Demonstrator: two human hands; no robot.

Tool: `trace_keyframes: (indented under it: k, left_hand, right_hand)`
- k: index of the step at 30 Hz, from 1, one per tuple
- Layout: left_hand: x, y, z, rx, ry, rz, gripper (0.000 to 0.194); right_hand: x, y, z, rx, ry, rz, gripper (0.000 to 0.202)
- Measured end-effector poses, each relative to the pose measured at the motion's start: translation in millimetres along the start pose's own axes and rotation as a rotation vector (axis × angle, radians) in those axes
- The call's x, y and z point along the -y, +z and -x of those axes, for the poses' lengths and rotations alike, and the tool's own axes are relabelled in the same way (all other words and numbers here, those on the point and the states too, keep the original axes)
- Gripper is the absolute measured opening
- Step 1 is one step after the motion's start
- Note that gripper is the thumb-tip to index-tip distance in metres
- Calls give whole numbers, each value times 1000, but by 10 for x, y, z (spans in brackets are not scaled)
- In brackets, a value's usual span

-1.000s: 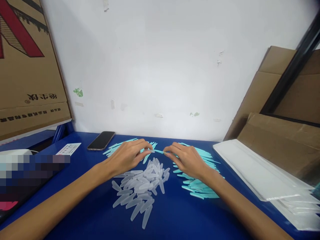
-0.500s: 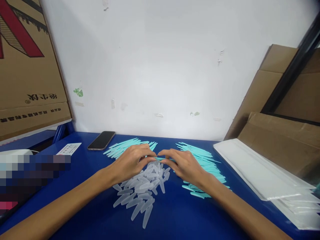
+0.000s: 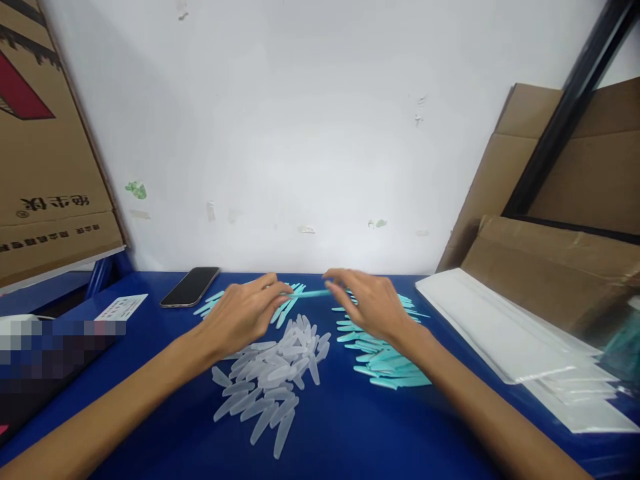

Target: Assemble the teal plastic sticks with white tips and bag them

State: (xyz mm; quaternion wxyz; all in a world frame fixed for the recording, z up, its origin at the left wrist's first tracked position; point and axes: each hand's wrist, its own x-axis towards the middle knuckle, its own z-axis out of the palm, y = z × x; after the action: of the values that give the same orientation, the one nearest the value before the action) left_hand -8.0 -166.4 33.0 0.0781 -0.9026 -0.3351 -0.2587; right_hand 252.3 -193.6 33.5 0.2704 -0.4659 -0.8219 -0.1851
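Observation:
A slim teal stick (image 3: 310,293) is stretched level between my two hands, above the far side of the blue table. My left hand (image 3: 250,310) pinches its left end between thumb and fingers. At the other end, my right hand (image 3: 367,303) has its thumb and fingers apart, slightly blurred, with the stick's tip passing by the thumb. Frosted, translucent tapered sleeves (image 3: 280,370) lie in a loose heap below and between the hands. Similar teal sticks (image 3: 385,363) are piled under my right hand, and another teal pile (image 3: 287,310) is partly hidden behind my left hand.
A phone (image 3: 190,287) and a printed card (image 3: 121,308) lie on the left of the blue table (image 3: 330,433). White plastic bags (image 3: 500,327) are stacked at the right, beside cardboard (image 3: 555,273). A large carton (image 3: 55,167) stands at left, and a white wall (image 3: 280,133) closes the back.
My hands have moved apart and up, away from the sleeve heap; more of the teal stick shows between them. The right fingers have parted. The view has shifted a little to the right.

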Motion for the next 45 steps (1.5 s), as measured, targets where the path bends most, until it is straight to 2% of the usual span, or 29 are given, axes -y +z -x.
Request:
trace_keyframes:
  k: [3,6,9,12,18,22,25,28,31,35,45]
  left_hand:
    - [145,-15,8,35,-138,-78,33]
    - [276,21,21,97,-211,-141,34]
    - [369,63,28,171,-286,-216,35]
    - [413,77,31,224,-335,-254,36]
    - [360,52,40,196,-257,-230,34]
    - [271,27,42,215,-165,13,31]
    - [232,9,57,292,-137,159,29]
    - [229,-29,75,404,-142,226,26]
    - [236,-74,85,461,-169,246,28]
    - [219,-86,86,505,-203,254,32]
    - [152,-59,73,532,-229,217,24]
  right_hand:
    - [-270,20,-1,49,177,199,31]
    - [-566,130,44,261,287,319,33]
    - [-790,246,101,353,320,340,33]
    - [-916,321,145,406,344,342,34]
    - [-1008,405,194,481,377,324,37]
    - [-1039,440,205,503,388,313,34]
    - [-1067,458,210,499,394,299,31]
    - [-1106,475,217,494,407,282,27]
    - [-1152,492,220,496,417,262,23]
    - [-1191,511,211,497,427,237,21]
    - [-1251,565,211,492,407,245,18]
